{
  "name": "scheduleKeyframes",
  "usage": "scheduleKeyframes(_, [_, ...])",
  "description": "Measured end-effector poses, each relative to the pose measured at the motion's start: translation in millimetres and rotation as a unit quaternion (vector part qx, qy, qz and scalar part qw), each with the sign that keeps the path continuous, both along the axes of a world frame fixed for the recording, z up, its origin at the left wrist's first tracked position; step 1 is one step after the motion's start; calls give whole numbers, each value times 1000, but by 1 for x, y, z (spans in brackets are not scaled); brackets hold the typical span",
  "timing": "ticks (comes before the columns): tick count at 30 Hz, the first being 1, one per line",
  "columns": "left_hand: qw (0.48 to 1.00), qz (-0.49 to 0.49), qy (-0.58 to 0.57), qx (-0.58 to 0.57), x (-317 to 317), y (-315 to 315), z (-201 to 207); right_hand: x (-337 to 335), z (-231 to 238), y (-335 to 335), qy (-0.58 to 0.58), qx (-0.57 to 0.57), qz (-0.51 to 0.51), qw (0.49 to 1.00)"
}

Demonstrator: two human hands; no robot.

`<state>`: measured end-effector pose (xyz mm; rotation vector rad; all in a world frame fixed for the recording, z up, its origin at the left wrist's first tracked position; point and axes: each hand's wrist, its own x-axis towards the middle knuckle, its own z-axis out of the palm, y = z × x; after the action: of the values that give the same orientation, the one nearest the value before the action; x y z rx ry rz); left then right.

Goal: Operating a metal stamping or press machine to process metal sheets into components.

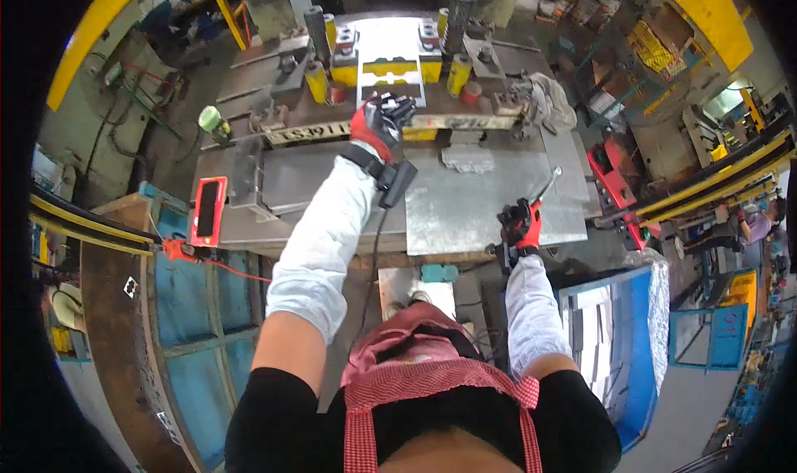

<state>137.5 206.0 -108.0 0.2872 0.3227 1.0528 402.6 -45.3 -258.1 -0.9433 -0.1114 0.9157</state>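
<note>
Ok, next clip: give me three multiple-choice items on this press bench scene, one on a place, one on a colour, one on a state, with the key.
1. Where is the left hand?
A. Reaching forward to the yellow die block at the back of the bench
B. Resting on the blue bin
C. At the person's apron

2. What colour is the frame of the flat device lying at the left of the bench?
A. Green
B. Red
C. White

3. What state is the right hand in?
A. Open and flat on the metal sheet
B. Closed on a slim metal tool
C. Holding a rag

Key: 1 A, the gloved hand stretches up to the die area. 2 B, its border is red round a dark screen. 3 B, the fingers wrap the tool's handle, its shaft sticking out over the sheet.
</note>
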Motion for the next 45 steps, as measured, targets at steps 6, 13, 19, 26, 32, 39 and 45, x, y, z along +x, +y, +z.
scheduleKeyframes(6, [989,28,56,135,-9,-11,2,8,-2,-2,-111,-71,48,990])
scheduleKeyframes(13, [997,-29,22,66,-46,-56,-15,-69,150,56,-238,59,266,932])
scheduleKeyframes(19, [999,-48,-11,18,-45,-79,-21,-80,217,200,-347,78,388,850])
scheduleKeyframes(26, [938,96,198,268,-127,-129,-62,-76,185,153,-220,51,467,855])
scheduleKeyframes(32, [665,180,620,375,-309,-306,-45,-53,150,44,-260,1,456,851])
scheduleKeyframes(39, [802,465,375,-26,-435,-341,13,-68,184,9,-414,-167,401,800])
scheduleKeyframes(45, [782,505,361,-61,-509,-283,-20,-23,123,19,-127,-113,369,914])
